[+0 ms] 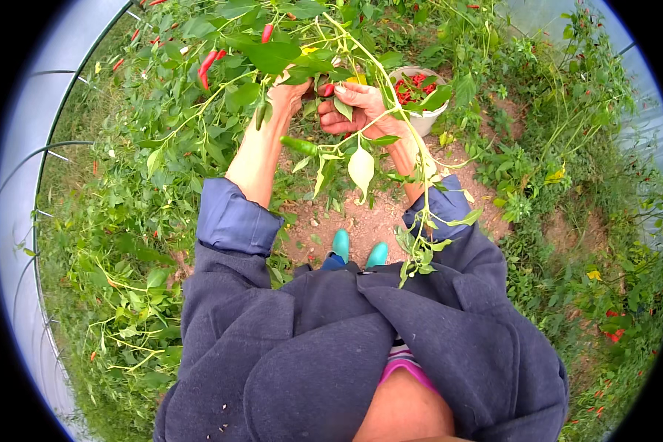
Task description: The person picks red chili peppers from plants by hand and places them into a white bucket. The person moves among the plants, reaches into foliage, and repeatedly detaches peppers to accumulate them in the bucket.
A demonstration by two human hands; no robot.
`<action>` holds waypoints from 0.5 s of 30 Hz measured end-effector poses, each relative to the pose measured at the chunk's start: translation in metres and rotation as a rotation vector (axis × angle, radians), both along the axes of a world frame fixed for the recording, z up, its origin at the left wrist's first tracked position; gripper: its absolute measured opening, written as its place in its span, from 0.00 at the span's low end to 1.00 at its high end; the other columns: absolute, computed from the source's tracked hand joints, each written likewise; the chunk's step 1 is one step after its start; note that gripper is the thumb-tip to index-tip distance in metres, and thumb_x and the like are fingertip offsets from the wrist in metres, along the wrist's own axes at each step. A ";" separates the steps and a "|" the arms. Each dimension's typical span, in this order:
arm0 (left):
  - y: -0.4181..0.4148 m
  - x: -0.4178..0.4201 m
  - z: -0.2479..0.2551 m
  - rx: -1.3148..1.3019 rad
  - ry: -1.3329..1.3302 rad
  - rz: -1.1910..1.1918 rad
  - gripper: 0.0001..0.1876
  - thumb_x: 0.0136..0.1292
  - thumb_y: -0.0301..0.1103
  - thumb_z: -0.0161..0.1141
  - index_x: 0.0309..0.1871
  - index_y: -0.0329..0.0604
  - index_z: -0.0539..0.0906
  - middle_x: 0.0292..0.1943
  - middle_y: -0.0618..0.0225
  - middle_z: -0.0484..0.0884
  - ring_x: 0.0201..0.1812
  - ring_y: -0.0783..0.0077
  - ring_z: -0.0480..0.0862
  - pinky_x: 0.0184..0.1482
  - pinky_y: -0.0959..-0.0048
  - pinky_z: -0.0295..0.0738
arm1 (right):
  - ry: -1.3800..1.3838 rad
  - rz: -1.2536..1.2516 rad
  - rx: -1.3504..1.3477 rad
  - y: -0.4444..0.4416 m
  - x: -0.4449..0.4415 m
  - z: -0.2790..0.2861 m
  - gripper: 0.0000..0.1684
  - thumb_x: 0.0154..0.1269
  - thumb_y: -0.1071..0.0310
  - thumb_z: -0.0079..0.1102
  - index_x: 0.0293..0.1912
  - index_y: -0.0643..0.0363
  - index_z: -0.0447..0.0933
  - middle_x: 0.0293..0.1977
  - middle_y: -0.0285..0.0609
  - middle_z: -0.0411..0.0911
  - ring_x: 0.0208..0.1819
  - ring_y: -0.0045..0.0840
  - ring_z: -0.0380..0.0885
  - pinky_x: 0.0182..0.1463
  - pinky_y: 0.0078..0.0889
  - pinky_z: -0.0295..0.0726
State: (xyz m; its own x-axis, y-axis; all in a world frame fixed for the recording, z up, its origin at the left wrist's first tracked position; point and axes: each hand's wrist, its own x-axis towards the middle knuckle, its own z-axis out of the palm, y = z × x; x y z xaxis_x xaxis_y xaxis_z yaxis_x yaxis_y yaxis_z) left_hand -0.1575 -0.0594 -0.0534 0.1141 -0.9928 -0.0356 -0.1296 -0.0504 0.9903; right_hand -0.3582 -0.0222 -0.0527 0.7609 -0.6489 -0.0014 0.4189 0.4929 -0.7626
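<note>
A chili pepper plant arches in front of me, its long green stem [384, 74] bending down past my right forearm. My right hand [362, 108] has thumb and fingers around a small red chili [329, 90] among the leaves. Beside it, my left hand [291, 93] reaches into the foliage; leaves cover its fingers, so its grip cannot be made out. Red chilies [207, 69] hang left of my hands. A green chili [299, 146] hangs below them. Just beyond my right hand, a white bucket [428, 120] holds many picked red chilies [411, 88].
Dense pepper plants [143, 221] line the left, and more foliage [530, 182] grows on the right. Bare soil [359, 215] lies around my turquoise boots [377, 254]. Plastic tunnel sheeting [22, 182] on curved hoops rises at the left. A drooping shoot [420, 254] hangs before my coat.
</note>
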 end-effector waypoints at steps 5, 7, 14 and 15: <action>0.008 0.003 0.011 0.028 -0.056 -0.051 0.11 0.51 0.38 0.71 0.26 0.46 0.79 0.24 0.72 0.79 0.25 0.77 0.76 0.27 0.73 0.71 | 0.169 -0.175 -0.220 0.006 -0.012 0.002 0.30 0.60 0.59 0.63 0.57 0.61 0.64 0.40 0.47 0.80 0.37 0.31 0.83 0.41 0.36 0.86; 0.003 0.004 0.005 0.056 -0.037 -0.022 0.10 0.53 0.38 0.70 0.28 0.44 0.80 0.24 0.71 0.80 0.25 0.77 0.76 0.26 0.74 0.72 | 0.044 -0.217 -0.157 0.010 -0.006 0.001 0.27 0.61 0.60 0.61 0.56 0.61 0.65 0.40 0.47 0.80 0.38 0.32 0.83 0.40 0.36 0.86; 0.001 -0.001 -0.007 0.096 0.400 -0.139 0.09 0.61 0.29 0.60 0.42 0.35 0.83 0.38 0.64 0.85 0.28 0.77 0.78 0.27 0.77 0.75 | 0.139 -0.304 -0.039 0.021 0.006 -0.009 0.22 0.66 0.57 0.54 0.53 0.60 0.66 0.41 0.50 0.80 0.34 0.38 0.84 0.36 0.38 0.87; 0.002 0.000 -0.007 0.080 0.370 -0.131 0.09 0.61 0.30 0.61 0.42 0.35 0.83 0.37 0.65 0.85 0.28 0.78 0.78 0.27 0.78 0.75 | 0.150 -0.273 -0.081 0.022 0.005 -0.010 0.24 0.67 0.54 0.53 0.54 0.60 0.66 0.41 0.51 0.79 0.33 0.38 0.84 0.35 0.37 0.87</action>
State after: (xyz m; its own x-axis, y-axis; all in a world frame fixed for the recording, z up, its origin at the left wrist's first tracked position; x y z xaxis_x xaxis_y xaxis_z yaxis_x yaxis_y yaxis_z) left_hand -0.1579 -0.0574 -0.0606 -0.0480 -0.9905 -0.1285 0.2242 -0.1361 0.9650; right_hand -0.3535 -0.0006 -0.0626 0.5541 -0.8315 -0.0402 0.4072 0.3128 -0.8581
